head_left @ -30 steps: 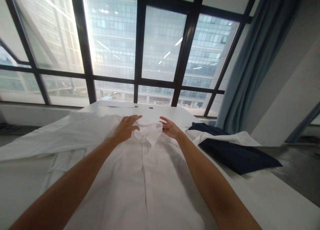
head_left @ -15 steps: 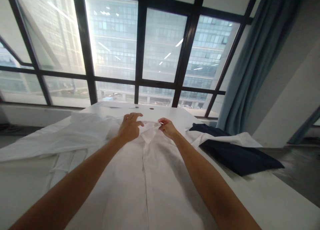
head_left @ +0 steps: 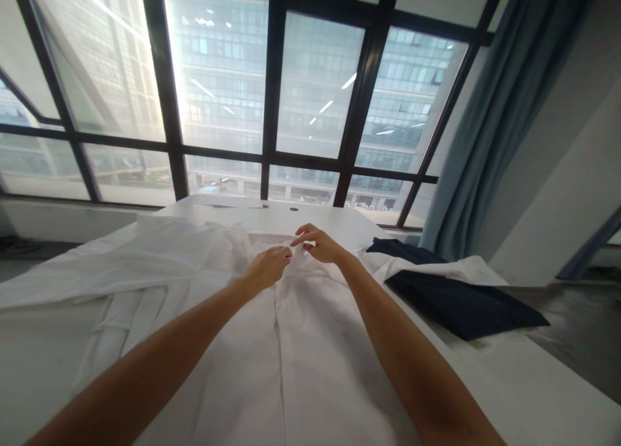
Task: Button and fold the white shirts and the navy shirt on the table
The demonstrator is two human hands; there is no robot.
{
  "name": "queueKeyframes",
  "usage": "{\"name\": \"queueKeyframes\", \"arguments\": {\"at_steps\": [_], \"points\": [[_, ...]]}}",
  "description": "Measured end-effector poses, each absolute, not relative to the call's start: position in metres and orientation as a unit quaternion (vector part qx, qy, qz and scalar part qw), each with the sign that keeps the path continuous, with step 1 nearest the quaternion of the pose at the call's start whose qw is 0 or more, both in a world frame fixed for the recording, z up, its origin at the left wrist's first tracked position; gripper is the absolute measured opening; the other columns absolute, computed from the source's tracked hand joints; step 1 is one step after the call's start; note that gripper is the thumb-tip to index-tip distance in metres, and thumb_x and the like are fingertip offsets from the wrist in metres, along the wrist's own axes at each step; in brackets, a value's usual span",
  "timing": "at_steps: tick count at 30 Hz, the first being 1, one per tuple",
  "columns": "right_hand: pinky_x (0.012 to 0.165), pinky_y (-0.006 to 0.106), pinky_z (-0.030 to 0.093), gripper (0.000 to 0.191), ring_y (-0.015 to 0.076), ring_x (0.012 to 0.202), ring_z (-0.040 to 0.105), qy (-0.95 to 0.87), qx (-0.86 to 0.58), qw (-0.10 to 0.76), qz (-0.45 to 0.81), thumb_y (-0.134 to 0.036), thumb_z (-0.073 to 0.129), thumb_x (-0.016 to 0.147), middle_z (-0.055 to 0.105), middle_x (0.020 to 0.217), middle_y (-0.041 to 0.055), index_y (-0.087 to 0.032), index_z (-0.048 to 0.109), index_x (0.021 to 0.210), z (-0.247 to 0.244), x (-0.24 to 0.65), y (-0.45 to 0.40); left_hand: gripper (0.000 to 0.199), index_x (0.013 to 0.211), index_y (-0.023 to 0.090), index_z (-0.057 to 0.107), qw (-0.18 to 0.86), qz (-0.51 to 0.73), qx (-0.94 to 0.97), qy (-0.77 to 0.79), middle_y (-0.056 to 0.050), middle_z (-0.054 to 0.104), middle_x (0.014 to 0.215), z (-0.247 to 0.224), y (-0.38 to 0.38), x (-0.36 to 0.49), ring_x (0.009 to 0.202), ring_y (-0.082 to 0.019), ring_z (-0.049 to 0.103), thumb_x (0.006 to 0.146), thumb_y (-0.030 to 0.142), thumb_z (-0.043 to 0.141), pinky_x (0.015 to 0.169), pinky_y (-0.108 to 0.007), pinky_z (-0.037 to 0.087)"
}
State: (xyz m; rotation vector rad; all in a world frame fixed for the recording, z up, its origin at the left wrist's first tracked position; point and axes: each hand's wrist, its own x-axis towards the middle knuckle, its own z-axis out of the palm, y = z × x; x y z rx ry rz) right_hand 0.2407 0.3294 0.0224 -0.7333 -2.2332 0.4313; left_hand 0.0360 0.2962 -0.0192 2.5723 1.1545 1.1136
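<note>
A white button-front shirt [head_left: 242, 362] lies face up, its placket running down the middle toward me and its collar at the far end. My left hand [head_left: 269, 266] is closed at the top of the placket, fingers pinching the shirt's fabric just under the collar. Right beside it, my right hand [head_left: 321, 245] rests at the collar's right side with its fingers bent but apart, the index finger reaching toward my left fingertips. The small part of the collar between the hands is mostly hidden by the fingers.
The white table [head_left: 524, 381] carries the shirt, whose sleeve [head_left: 97, 265] spreads left. Dark navy cloth [head_left: 466, 304] lies on the right, crossed by a white sleeve [head_left: 436, 269]. Windows [head_left: 223, 77] stand behind, with a blue curtain [head_left: 490, 148] at right.
My left hand has moved right and toward me, from open at the collar's left side to closed near the placket. My right hand has loosened its pinch and shifted slightly left.
</note>
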Motion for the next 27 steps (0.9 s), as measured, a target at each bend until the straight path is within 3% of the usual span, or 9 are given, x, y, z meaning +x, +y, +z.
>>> {"name": "queueKeyframes", "arguments": {"at_steps": [5, 11, 16, 19, 23, 27], "points": [[0.090, 0.038, 0.040, 0.023, 0.0218, 0.093, 0.053, -0.895, -0.370, 0.248, -0.015, -0.008, 0.065, 0.077, 0.058, 0.102, 0.0076, -0.025, 0.076, 0.086, 0.032, 0.246, 0.323, 0.012, 0.086, 0.022, 0.067, 0.044, 0.357, 0.853, 0.378, -0.007, 0.068, 0.089, -0.021, 0.298, 0.034, 0.086, -0.023, 0.061, 0.081, 0.016, 0.057, 0.081, -0.032, 0.045], [0.085, 0.038, 0.038, 0.028, 0.0252, 0.092, 0.054, -0.848, -0.451, 0.241, -0.137, -0.010, 0.048, 0.089, 0.061, 0.100, 0.0129, -0.020, 0.072, 0.099, 0.028, 0.242, 0.321, 0.008, 0.077, 0.020, 0.068, 0.071, 0.374, 0.830, 0.407, -0.009, 0.067, 0.078, -0.017, 0.299, 0.028, 0.078, -0.025, 0.061, 0.080, 0.026, 0.064, 0.081, -0.036, 0.044], [0.084, 0.038, 0.038, 0.030, 0.0266, 0.091, 0.056, -0.840, -0.468, 0.231, -0.147, -0.006, 0.048, 0.084, 0.063, 0.100, 0.0142, -0.016, 0.069, 0.104, 0.028, 0.237, 0.318, 0.013, 0.089, 0.025, 0.072, 0.051, 0.330, 0.892, 0.306, -0.007, 0.071, 0.093, 0.009, 0.311, -0.006, 0.093, -0.026, 0.061, 0.079, 0.026, 0.064, 0.102, -0.042, 0.033], [0.087, 0.038, 0.038, 0.031, 0.0273, 0.098, 0.056, -0.859, -0.443, 0.200, -0.163, -0.024, 0.057, 0.086, 0.061, 0.109, 0.0136, -0.015, 0.063, 0.115, 0.035, 0.238, 0.321, 0.024, 0.092, 0.027, 0.072, -0.001, 0.259, 0.929, 0.266, -0.003, 0.072, 0.097, 0.029, 0.325, -0.031, 0.098, -0.022, 0.059, 0.075, 0.014, 0.060, 0.110, -0.042, 0.025], [0.089, 0.042, 0.038, 0.057, 0.0290, 0.101, 0.055, -0.861, -0.444, 0.104, -0.224, -0.059, 0.054, 0.086, 0.057, 0.116, 0.0167, -0.011, 0.058, 0.116, 0.045, 0.238, 0.333, 0.029, 0.094, 0.025, 0.070, -0.150, 0.144, 0.943, 0.260, 0.002, 0.072, 0.090, 0.050, 0.348, -0.048, 0.100, -0.017, 0.058, 0.076, 0.009, 0.053, 0.116, -0.047, 0.006], [0.088, 0.044, 0.037, 0.061, 0.0304, 0.100, 0.054, -0.826, -0.494, 0.065, -0.263, -0.064, 0.043, 0.089, 0.058, 0.114, 0.0193, -0.009, 0.061, 0.109, 0.046, 0.234, 0.357, 0.017, 0.088, 0.025, 0.068, -0.224, 0.087, 0.932, 0.273, 0.001, 0.071, 0.086, 0.056, 0.381, -0.051, 0.099, -0.019, 0.056, 0.079, 0.017, 0.056, 0.113, -0.049, 0.006]]}}
